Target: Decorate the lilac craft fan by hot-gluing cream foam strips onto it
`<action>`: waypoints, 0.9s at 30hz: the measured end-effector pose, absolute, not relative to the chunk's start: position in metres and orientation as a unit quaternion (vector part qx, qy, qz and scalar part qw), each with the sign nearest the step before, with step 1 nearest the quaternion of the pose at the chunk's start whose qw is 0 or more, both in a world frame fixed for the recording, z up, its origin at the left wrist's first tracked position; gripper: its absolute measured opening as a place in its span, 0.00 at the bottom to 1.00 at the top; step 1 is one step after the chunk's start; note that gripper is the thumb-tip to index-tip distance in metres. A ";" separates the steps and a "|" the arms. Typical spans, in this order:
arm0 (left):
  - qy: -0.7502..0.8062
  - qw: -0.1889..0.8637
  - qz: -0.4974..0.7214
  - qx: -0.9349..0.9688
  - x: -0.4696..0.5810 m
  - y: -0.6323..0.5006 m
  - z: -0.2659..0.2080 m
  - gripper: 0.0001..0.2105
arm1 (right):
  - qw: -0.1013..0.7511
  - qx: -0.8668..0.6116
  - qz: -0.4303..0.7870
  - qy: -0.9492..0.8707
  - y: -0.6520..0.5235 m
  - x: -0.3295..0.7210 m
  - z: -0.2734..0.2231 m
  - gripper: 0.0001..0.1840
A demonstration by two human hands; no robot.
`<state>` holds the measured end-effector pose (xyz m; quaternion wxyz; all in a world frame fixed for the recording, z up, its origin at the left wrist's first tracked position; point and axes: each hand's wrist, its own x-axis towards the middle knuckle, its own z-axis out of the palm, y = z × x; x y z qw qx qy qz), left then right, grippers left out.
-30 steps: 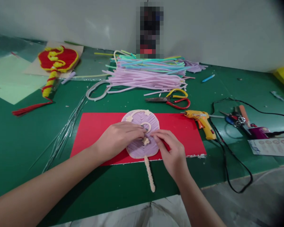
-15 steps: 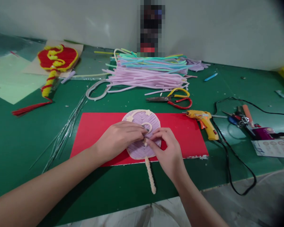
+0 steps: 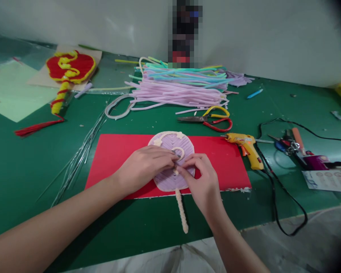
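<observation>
Our left forearm (image 3: 65, 222), bare, runs in long and low from the lower left, slanting up to a nearly straight left wrist (image 3: 116, 185). We note the left hand (image 3: 144, 165) back upward, fingers (image 3: 162, 163) drawn together and pointing right, one dark nail (image 3: 173, 152) showing. Our right forearm (image 3: 233, 237), also bare, slants steeply from the lower right. The right hand (image 3: 204, 178) is curled, its thumb (image 3: 185, 175) aimed left toward the left fingertips; whether they touch, we cannot tell.
</observation>
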<state>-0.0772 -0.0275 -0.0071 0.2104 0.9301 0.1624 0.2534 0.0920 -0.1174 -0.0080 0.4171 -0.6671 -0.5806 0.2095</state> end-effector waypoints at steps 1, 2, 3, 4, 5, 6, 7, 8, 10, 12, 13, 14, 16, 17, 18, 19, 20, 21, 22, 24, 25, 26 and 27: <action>0.161 0.210 0.254 0.930 -0.078 -0.028 -0.008 0.08 | 0.415 -0.667 0.209 -0.582 -0.117 0.092 -0.008 0.06; 0.157 0.208 0.251 0.932 -0.079 -0.028 -0.009 0.08 | 0.413 -0.668 0.208 -0.583 -0.117 0.092 -0.008 0.06; 0.153 0.204 0.245 0.935 -0.081 -0.028 -0.010 0.08 | 0.411 -0.669 0.207 -0.583 -0.117 0.092 -0.008 0.06; 0.151 0.197 0.236 0.939 -0.082 -0.029 -0.010 0.08 | 0.410 -0.670 0.207 -0.583 -0.117 0.092 -0.008 0.06; 0.150 0.189 0.225 0.944 -0.084 -0.029 -0.010 0.09 | 0.409 -0.670 0.207 -0.583 -0.117 0.092 -0.008 0.06; 0.151 0.181 0.214 0.948 -0.086 -0.030 -0.010 0.10 | 0.410 -0.670 0.208 -0.584 -0.117 0.092 -0.008 0.06; 0.155 0.172 0.205 0.951 -0.088 -0.031 -0.009 0.12 | 0.410 -0.669 0.208 -0.584 -0.117 0.092 -0.008 0.06; 0.157 0.167 0.196 0.954 -0.089 -0.032 -0.008 0.13 | 0.410 -0.668 0.209 -0.584 -0.117 0.092 -0.008 0.06; 0.149 0.165 0.178 0.959 -0.092 -0.032 -0.004 0.14 | 0.411 -0.667 0.211 -0.585 -0.117 0.093 -0.007 0.05; 0.129 0.175 0.153 0.964 -0.095 -0.032 0.000 0.16 | 0.410 -0.666 0.215 -0.585 -0.117 0.093 -0.006 0.06; 0.117 0.182 0.140 0.966 -0.096 -0.032 0.002 0.17 | 0.410 -0.665 0.217 -0.586 -0.117 0.093 -0.006 0.06; 0.105 0.188 0.127 0.968 -0.097 -0.031 0.004 0.19 | 0.409 -0.665 0.219 -0.585 -0.116 0.093 -0.005 0.06; 0.088 0.195 0.111 0.971 -0.099 -0.030 0.006 0.20 | 0.407 -0.665 0.227 -0.584 -0.115 0.093 -0.003 0.07; 0.084 0.196 0.107 0.971 -0.099 -0.029 0.007 0.21 | 0.405 -0.666 0.231 -0.583 -0.114 0.093 -0.003 0.07; 0.082 0.197 0.104 0.971 -0.099 -0.029 0.007 0.21 | 0.402 -0.666 0.235 -0.582 -0.113 0.093 -0.002 0.08; 0.082 0.199 0.102 0.971 -0.099 -0.028 0.007 0.21 | 0.401 -0.667 0.238 -0.582 -0.113 0.093 -0.001 0.08; 0.082 0.203 0.103 0.970 -0.099 -0.028 0.007 0.20 | 0.400 -0.667 0.240 -0.581 -0.112 0.093 -0.001 0.08; 0.082 0.208 0.105 0.969 -0.099 -0.027 0.007 0.20 | 0.400 -0.667 0.240 -0.581 -0.111 0.093 -0.001 0.08; 0.082 0.213 0.109 0.967 -0.099 -0.027 0.007 0.20 | 0.401 -0.666 0.240 -0.581 -0.111 0.093 -0.001 0.08; 0.085 0.221 0.115 0.965 -0.099 -0.026 0.007 0.20 | 0.404 -0.661 0.243 -0.584 -0.111 0.096 -0.001 0.07; 0.087 0.221 0.116 0.964 -0.099 -0.026 0.008 0.19 | 0.406 -0.657 0.245 -0.586 -0.111 0.098 -0.001 0.05; 0.087 0.221 0.115 0.964 -0.099 -0.026 0.008 0.19 | 0.407 -0.653 0.248 -0.589 -0.112 0.101 -0.001 0.03; 0.087 0.220 0.113 0.965 -0.099 -0.026 0.009 0.19 | 0.405 -0.650 0.248 -0.593 -0.113 0.104 -0.001 0.03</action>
